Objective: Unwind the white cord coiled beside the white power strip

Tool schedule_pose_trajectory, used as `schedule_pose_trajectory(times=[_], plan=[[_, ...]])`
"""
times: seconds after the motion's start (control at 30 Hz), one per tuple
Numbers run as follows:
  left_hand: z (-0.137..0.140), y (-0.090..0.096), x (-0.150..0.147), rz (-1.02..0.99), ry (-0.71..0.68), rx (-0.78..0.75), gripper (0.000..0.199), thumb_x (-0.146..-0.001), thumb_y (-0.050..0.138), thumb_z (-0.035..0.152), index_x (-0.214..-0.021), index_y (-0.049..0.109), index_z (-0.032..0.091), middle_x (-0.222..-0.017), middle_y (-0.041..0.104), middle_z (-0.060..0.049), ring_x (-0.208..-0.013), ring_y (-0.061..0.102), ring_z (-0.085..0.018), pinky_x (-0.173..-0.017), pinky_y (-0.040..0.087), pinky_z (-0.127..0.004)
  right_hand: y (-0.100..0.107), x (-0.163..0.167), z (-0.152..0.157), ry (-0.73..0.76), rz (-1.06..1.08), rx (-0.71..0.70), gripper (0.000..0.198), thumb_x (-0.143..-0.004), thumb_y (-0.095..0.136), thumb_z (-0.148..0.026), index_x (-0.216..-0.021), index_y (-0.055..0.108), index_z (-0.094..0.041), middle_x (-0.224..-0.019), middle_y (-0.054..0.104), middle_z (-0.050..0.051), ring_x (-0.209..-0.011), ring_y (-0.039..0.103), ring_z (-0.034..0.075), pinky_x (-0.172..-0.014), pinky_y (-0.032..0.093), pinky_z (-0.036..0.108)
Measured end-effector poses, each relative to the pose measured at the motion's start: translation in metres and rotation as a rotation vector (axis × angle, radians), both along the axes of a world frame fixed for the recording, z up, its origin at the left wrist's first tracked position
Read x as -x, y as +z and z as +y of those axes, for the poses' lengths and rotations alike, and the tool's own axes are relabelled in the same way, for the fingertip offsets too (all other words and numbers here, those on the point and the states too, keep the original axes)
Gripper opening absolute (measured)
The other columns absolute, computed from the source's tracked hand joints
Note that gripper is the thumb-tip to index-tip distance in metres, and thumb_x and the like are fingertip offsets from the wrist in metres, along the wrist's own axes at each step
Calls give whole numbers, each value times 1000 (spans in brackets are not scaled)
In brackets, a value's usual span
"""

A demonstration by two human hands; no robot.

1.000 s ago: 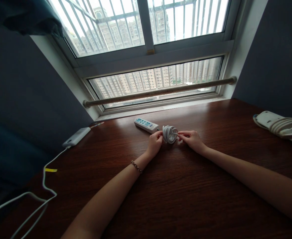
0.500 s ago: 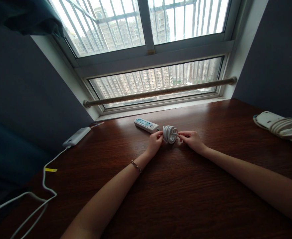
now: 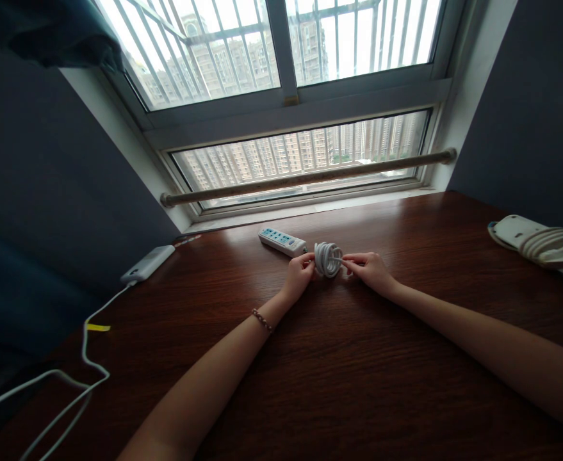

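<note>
A white cable wound into a small coil (image 3: 328, 257) stands on the dark wooden table (image 3: 339, 365), just in front of a white power strip (image 3: 282, 241) with blue sockets. My left hand (image 3: 299, 276) pinches the coil's left side. My right hand (image 3: 370, 271) grips the coil's right side with its fingertips. Both forearms lie stretched out over the table. A beaded bracelet (image 3: 263, 321) sits on my left wrist.
A second white power strip (image 3: 147, 263) lies at the table's left edge, its cable (image 3: 87, 358) trailing off toward me, with a yellow tag (image 3: 98, 328). Another white strip wrapped in its cord (image 3: 540, 242) rests at far right. A window with a wooden rail (image 3: 310, 176) is behind.
</note>
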State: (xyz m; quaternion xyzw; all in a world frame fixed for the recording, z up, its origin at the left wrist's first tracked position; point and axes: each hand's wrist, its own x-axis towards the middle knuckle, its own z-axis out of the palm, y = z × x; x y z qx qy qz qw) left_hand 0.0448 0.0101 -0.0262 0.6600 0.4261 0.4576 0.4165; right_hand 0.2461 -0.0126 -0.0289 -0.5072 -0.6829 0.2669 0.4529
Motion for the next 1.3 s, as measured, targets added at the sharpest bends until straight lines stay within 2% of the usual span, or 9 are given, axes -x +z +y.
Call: schedule_pose_trajectory(times=[0.2, 0.4, 0.53, 0.77, 0.9, 1.07, 1.3], plan=[[4, -3, 1, -5, -14, 45, 24, -79, 55, 23, -95, 63, 8, -47, 50, 5, -37, 43, -5, -38, 33, -17, 2, 0, 0, -3, 35, 36, 31, -75, 61, -37, -91, 70, -13, -67, 68, 7, -54, 60, 17, -54, 45, 26], [5, -3, 3, 0, -30, 58, 20, -82, 57, 28, -90, 62, 10, -49, 49, 7, -38, 42, -4, -38, 32, -16, 4, -2, -2, 65, 201, 91, 32, -73, 57, -30, -98, 58, -12, -67, 66, 5, -50, 56, 14, -51, 45, 26], [4, -2, 3, -8, -34, 61, 22, -81, 59, 30, -89, 62, 10, -48, 50, 7, -38, 43, -4, -39, 33, -17, 4, -2, -3, 105, 302, 123, 32, -71, 59, -31, -98, 55, -13, -73, 67, 6, -54, 56, 14, -52, 46, 25], [3, 0, 2, -24, -29, 54, 22, -79, 59, 27, -91, 62, 9, -50, 51, 6, -38, 43, -4, -40, 34, -18, 3, 0, 0, 84, 436, 174, 35, -68, 66, -38, -90, 53, -14, -80, 67, 9, -59, 63, 17, -52, 50, 27], [2, 2, 2, -31, -30, 51, 23, -78, 60, 27, -91, 63, 9, -52, 53, 5, -39, 42, -4, -40, 33, -18, 3, 0, 3, 7, 461, 186, 36, -62, 71, -39, -81, 54, -14, -80, 65, 8, -65, 66, 21, -54, 52, 30], [2, 1, 2, -46, -30, 45, 24, -78, 61, 29, -91, 63, 9, -52, 53, 5, -39, 41, -3, -39, 31, -17, -2, -5, 7, -84, 389, 220, 30, -61, 73, -38, -74, 63, -12, -72, 67, 8, -65, 65, 21, -58, 51, 29], [1, 3, 3, -63, -35, 44, 24, -75, 62, 29, -90, 64, 9, -54, 53, 4, -40, 42, -3, -39, 32, -17, -2, -3, 4, -82, 428, 245, 37, -61, 72, -45, -76, 67, -12, -73, 68, 10, -64, 64, 21, -50, 48, 26]])
